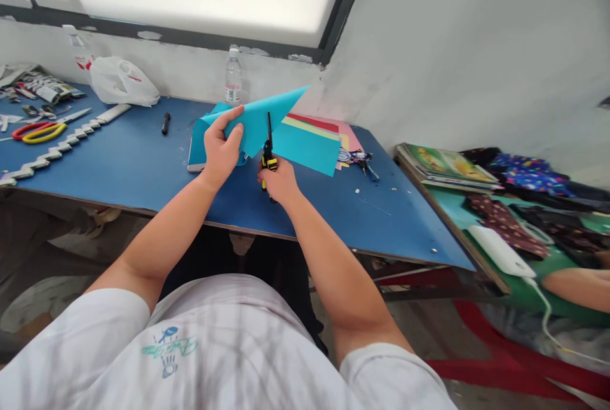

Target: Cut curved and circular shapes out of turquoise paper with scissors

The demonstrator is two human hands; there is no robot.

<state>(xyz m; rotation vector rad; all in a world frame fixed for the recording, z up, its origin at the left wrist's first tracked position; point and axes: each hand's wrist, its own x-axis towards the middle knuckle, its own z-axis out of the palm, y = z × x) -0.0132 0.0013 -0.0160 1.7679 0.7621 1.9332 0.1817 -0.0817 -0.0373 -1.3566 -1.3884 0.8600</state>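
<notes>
My left hand (222, 148) grips a folded sheet of bright blue paper (252, 124) above the table, thumb on the near side. The paper's pointed corner reaches up to the right. In my right hand (282, 180) is a pair of scissors (269, 161) with black and yellow handles. Their dark blade lies against the blue paper near its lower edge; how far the blades are apart I cannot tell. Just behind, a flat blue sheet (309, 148) rests over a stack of pink, red and yellow paper (350, 136).
A water bottle (233, 76) stands by the wall. Leftward lie a black marker-like stick (166, 124), a white plastic bag (122, 82), red-and-yellow scissors (45, 131) and a folded paper strip (61, 148). Keys (365, 161) sit right. Another person's arm (579, 288) rests on the green table (450, 203).
</notes>
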